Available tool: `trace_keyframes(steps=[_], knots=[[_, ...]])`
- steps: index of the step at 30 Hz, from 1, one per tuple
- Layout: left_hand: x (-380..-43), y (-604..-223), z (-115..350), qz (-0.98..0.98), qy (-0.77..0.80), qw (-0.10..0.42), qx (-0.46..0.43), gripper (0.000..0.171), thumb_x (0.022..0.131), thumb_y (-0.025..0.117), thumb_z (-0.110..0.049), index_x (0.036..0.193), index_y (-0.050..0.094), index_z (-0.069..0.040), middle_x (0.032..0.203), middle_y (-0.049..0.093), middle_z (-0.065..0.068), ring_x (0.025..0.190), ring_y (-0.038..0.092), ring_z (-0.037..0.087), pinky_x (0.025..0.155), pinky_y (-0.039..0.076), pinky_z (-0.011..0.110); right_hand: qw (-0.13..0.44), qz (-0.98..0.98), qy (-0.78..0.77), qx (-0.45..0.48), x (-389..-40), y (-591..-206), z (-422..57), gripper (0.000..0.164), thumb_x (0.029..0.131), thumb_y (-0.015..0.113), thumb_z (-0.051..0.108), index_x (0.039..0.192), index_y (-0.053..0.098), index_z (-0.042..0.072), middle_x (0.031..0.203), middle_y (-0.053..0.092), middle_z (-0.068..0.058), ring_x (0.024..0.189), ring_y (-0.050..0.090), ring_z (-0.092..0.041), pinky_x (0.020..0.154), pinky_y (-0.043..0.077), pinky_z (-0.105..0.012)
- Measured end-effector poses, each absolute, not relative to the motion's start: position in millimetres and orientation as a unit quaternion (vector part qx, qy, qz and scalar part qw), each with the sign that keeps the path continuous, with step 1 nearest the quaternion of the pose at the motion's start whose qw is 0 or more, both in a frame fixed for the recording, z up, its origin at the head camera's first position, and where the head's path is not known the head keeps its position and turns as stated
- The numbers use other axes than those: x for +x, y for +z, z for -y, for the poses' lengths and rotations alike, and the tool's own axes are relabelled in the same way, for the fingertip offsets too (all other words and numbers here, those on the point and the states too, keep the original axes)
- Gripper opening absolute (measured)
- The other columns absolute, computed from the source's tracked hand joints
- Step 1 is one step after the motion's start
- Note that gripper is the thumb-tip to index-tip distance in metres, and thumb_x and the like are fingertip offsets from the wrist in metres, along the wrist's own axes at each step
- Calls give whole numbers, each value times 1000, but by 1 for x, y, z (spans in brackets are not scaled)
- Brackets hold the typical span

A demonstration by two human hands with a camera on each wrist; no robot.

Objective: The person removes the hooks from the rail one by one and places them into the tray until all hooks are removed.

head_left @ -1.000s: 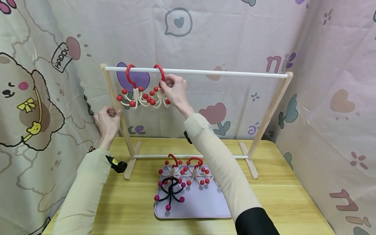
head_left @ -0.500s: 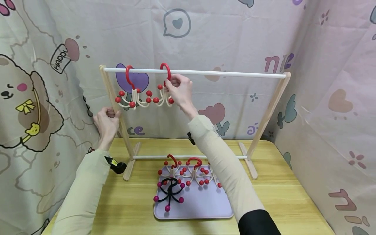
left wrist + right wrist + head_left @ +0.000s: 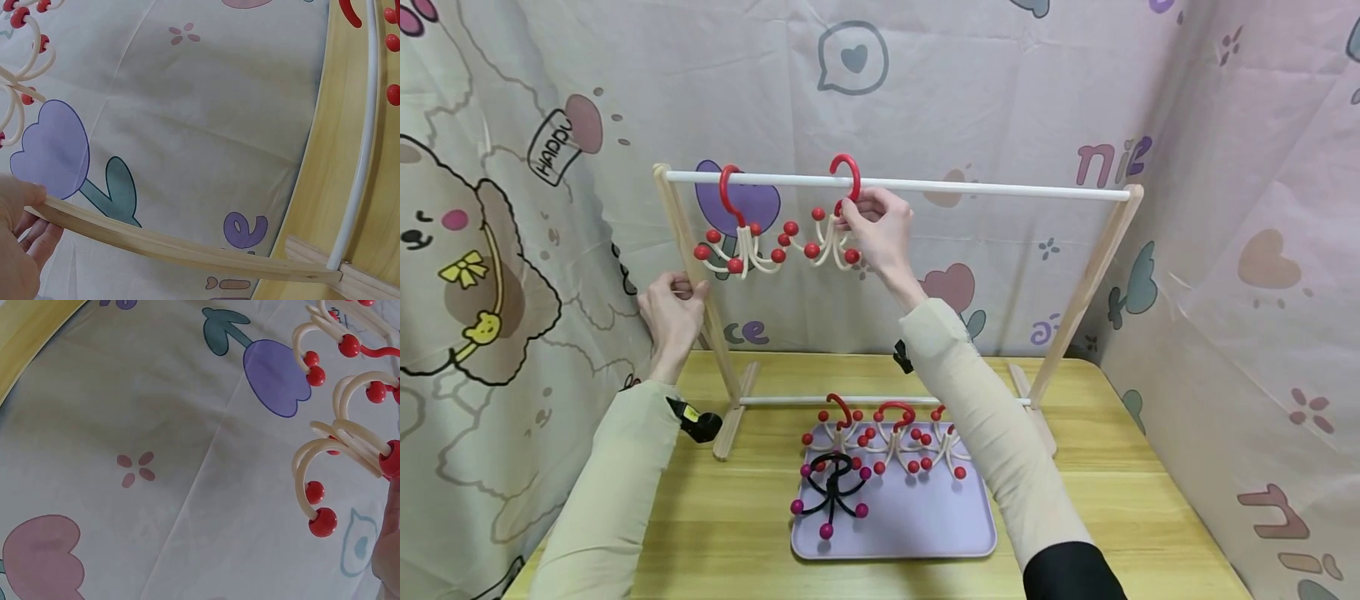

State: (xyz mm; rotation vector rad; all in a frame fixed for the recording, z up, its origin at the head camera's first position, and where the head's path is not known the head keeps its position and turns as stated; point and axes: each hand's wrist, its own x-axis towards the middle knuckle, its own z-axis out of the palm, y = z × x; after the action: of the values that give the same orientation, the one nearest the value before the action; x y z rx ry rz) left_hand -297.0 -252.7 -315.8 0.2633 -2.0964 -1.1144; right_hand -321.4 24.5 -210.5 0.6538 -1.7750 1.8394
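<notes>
My right hand (image 3: pixel 882 232) pinches the red hook of an octopus-shaped hanger (image 3: pixel 854 173), which has cream arms tipped with red balls. Its hook arches over the white top rod (image 3: pixel 985 188) of a wooden rack, left of the rod's middle. A matching hanger (image 3: pixel 726 198) hangs from the same rod near its left end. My left hand (image 3: pixel 673 315) grips the rack's left post (image 3: pixel 718 329); in the left wrist view, thumb and fingers close around this wooden post (image 3: pixel 156 244). At the right wrist view's edge, part of my right hand (image 3: pixel 389 559) shows beside the held hanger's cream arms (image 3: pixel 301 472).
On the wooden table (image 3: pixel 1120 500), a lilac tray (image 3: pixel 925 533) bears three cream hangers with red hooks and a black one (image 3: pixel 833 487) with magenta balls. My right forearm overlaps the tray's right side. The rack's lower rod (image 3: pixel 786 401) runs behind it. Printed curtains surround the table.
My right hand has moved the held hanger rightward along the top rod, widening the gap to the other hanger; its hook also sits slightly higher. The left hand stays on the post.
</notes>
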Motion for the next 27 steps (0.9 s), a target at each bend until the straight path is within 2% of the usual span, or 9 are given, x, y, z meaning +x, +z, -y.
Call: trace_keyframes(steps=[5, 12, 15, 21, 27], knots=[[-297, -317, 254, 817, -433, 366, 104, 30, 92, 69, -17, 110, 67, 8, 106, 69, 29, 111, 50, 36, 110, 27, 49, 236, 631, 697, 246, -317, -213, -30, 10, 93, 64, -1, 99, 64, -9, 93, 72, -31, 67, 72, -12, 74, 62, -33], [-299, -317, 253, 816, -431, 372, 99, 30, 93, 69, -17, 110, 68, 8, 106, 69, 30, 112, 54, 39, 112, 26, 49, 223, 620, 707, 257, -308, -221, -42, 10, 92, 64, -3, 98, 63, -11, 92, 72, -30, 68, 73, -10, 75, 62, -33], [-299, -316, 253, 815, -433, 373, 98, 29, 93, 69, -16, 109, 68, 8, 105, 69, 30, 112, 53, 39, 112, 26, 49, 214, 619, 707, 266, -304, -228, -51, 9, 92, 64, -4, 98, 62, -11, 88, 74, -23, 69, 73, -11, 75, 62, -32], [-298, -316, 252, 818, -436, 361, 107, 30, 93, 67, -18, 111, 67, 6, 106, 69, 27, 113, 48, 36, 112, 25, 48, 196, 613, 715, 274, -294, -247, -71, 8, 91, 63, -7, 96, 62, -13, 78, 75, -2, 68, 73, -11, 72, 62, -32], [-298, -316, 252, 815, -437, 365, 107, 29, 93, 68, -17, 111, 67, 6, 106, 68, 27, 113, 48, 37, 113, 25, 48, 185, 617, 708, 289, -281, -270, -88, 13, 90, 66, -5, 96, 62, -16, 80, 77, -1, 70, 74, -11, 72, 62, -31]])
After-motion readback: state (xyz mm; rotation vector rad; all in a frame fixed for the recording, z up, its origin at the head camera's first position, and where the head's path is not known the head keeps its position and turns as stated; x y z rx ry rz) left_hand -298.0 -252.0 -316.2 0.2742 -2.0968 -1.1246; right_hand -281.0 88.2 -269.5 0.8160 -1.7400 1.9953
